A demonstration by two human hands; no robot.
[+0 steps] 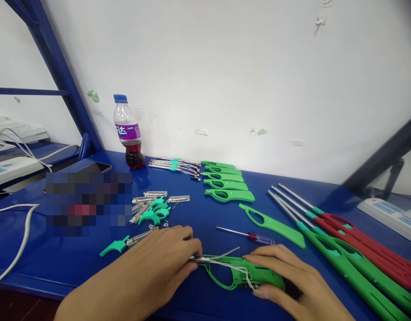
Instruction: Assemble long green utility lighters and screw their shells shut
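My left hand (162,261) pinches the metal tube (203,260) at the narrow end of an open green lighter casing (235,278). White wires (237,267) run from the tube across the casing's loop, and a thin clear tube (227,253) sticks up beside them. Around the casing's handle end is my right hand (292,278), its thumb near the wire ends; the parts beneath are partly hidden. Just beyond lie a screwdriver (250,235) and a loose green casing half (281,226). Teal triggers (155,214) and clear fuel tanks (178,199) lie past my left hand.
Several green casing halves (228,196) and wired metal tubes (165,166) line the back. Long green lighters (346,263) and red lighters (366,245) lie at right. A drink bottle (128,131), phone (103,167), white cable (26,236) and power strip (391,218) are nearby.
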